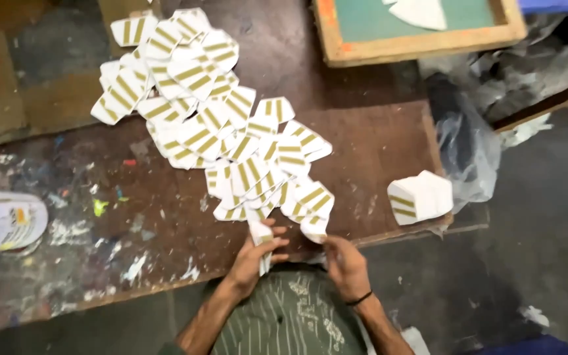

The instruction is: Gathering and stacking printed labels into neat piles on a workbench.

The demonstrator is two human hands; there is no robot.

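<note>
White plastic container with a label [4,222] lying at far left of the paint-spattered dark wooden table [133,217], left hand [251,260] gripping a small stack of white gold-striped card pieces [261,242] at the table's near edge, sprawl of the same printed cards [212,125] fanned above, right hand [344,263] pinching one card [313,228], neat white pile [420,196] at right, wooden-framed green screen [422,26] top right.

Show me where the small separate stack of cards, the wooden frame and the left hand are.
small separate stack [421,197], head view, its top card.
wooden frame [422,45], head view, its near rail.
left hand [252,258], head view, its back.
</note>
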